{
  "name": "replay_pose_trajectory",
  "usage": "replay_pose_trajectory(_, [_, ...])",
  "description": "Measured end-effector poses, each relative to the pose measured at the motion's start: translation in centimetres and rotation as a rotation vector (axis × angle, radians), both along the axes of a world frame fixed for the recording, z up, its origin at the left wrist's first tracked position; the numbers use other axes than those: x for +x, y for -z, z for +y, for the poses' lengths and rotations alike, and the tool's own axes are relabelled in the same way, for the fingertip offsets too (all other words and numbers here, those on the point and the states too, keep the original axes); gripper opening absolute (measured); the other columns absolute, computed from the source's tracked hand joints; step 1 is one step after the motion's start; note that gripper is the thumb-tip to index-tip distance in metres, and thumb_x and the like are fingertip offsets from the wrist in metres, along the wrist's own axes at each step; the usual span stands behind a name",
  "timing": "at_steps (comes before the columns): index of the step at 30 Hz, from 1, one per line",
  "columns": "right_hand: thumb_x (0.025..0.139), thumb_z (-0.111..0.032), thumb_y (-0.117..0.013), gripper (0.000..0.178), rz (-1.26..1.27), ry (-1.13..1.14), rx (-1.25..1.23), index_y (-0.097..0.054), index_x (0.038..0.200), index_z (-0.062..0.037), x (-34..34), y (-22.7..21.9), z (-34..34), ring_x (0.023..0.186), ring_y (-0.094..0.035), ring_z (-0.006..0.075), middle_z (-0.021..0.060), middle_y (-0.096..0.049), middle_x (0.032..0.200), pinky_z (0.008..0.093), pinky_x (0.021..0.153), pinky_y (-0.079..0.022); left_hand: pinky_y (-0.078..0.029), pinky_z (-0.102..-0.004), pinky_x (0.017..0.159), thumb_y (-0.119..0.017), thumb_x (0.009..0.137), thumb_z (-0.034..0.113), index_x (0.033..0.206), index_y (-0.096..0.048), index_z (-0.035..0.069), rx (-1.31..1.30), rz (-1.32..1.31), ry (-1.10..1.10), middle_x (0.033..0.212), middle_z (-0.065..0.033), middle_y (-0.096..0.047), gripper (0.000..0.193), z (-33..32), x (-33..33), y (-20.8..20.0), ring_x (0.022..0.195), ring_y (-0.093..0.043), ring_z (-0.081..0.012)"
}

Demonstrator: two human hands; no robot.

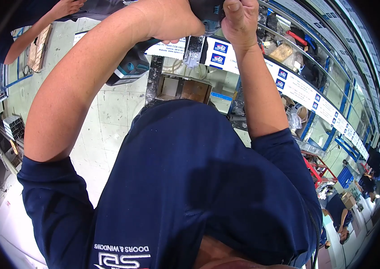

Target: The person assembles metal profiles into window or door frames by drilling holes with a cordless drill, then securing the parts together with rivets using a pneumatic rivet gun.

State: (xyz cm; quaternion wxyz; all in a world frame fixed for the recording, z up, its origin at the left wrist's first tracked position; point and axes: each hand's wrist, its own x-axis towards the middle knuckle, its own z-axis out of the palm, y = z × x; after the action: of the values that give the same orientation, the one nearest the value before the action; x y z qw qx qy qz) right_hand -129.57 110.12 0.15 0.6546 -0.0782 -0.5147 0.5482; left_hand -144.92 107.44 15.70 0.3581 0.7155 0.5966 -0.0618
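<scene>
My left hand (169, 20) is wrapped round the grip of a black and teal cordless drill (210, 13). The drill's battery (131, 65) sticks out below my left wrist. Close against the drill's head is my right hand (240, 24), its thumb up and its fingers curled; what they hold is hidden. Beneath the drill lies a long profile with white printed film (297, 92), running off to the right. A short silvery metal piece (193, 53) stands at this profile, just under the drill. The drill's tip is out of sight at the top edge.
Under the bench sits an open brown box (183, 88). Tools and scraps, including a red-handled tool (296, 38), lie beyond the profile. A co-worker's hand (68, 8) shows at upper left. Stacked metal profiles (14, 127) are at the left; another person (337, 210) is at lower right.
</scene>
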Motion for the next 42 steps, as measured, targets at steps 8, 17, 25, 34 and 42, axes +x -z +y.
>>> replay_pose_trajectory(8, [0.085, -0.062, -0.088, 0.092, -0.143, 0.089, -0.072, -0.061, 0.146, 0.0025, 0.4, -0.7, -0.5, 0.119, -0.065, 0.0184, 0.0074, -0.069, 0.13, 0.0353, 0.105, -0.05, -0.058, -0.044, 0.095, -0.077, 0.081, 0.02, 0.111, -0.077, 0.001, 0.009, 0.005, 0.015, 0.11, -0.0258, -0.078, 0.036, 0.1, 0.2, -0.1, 0.109, -0.074, -0.039])
replay_pose_trajectory(17, [0.086, -0.063, -0.087, 0.091, 0.089, 0.029, 0.142, -0.063, 0.144, 0.0025, -0.4, 0.4, 0.8, 0.118, -0.064, 0.0182, 0.0076, -0.069, 0.129, 0.0352, 0.104, -0.05, -0.058, -0.0445, 0.096, -0.077, 0.081, 0.02, 0.111, -0.077, 0.001, 0.007, 0.015, 0.015, 0.111, -0.0262, -0.077, 0.036, 0.1, 0.1, 0.1, 0.11, -0.074, -0.04])
replay_pose_trajectory(25, [0.083, -0.063, -0.089, 0.094, -0.15, 0.121, -0.071, -0.062, 0.145, 0.0028, 0.4, -0.3, -0.4, 0.119, -0.065, 0.0182, 0.0073, -0.07, 0.13, 0.0351, 0.105, -0.05, -0.058, -0.044, 0.096, -0.078, 0.081, 0.02, 0.114, -0.077, 0.001, -0.003, 0.022, -0.009, 0.113, -0.0264, -0.077, 0.038, -0.1, 0.3, -0.4, 0.11, -0.074, -0.0393])
replay_pose_trajectory(34, [0.084, -0.063, -0.089, 0.094, -0.13, 0.107, -0.071, -0.061, 0.145, 0.003, 0.4, -0.1, -0.4, 0.12, -0.064, 0.0184, 0.0075, -0.069, 0.132, 0.0351, 0.105, -0.05, -0.058, -0.0439, 0.096, -0.078, 0.081, 0.02, 0.113, -0.077, 0.001, -0.001, 0.009, 0.0, 0.112, -0.0259, -0.078, 0.037, 0.0, 0.3, -0.2, 0.109, -0.074, -0.0392])
replay_pose_trajectory(42, [0.084, -0.064, -0.088, 0.095, -0.005, 0.083, 0.032, -0.061, 0.145, 0.0032, 0.1, 0.0, 0.0, 0.12, -0.064, 0.0188, 0.0077, -0.069, 0.131, 0.0354, 0.105, -0.05, -0.058, -0.0438, 0.096, -0.077, 0.081, 0.019, 0.114, -0.077, 0.001, -0.018, 0.021, -0.023, 0.112, -0.0259, -0.078, 0.038, 0.0, 0.4, -0.3, 0.11, -0.074, -0.0388])
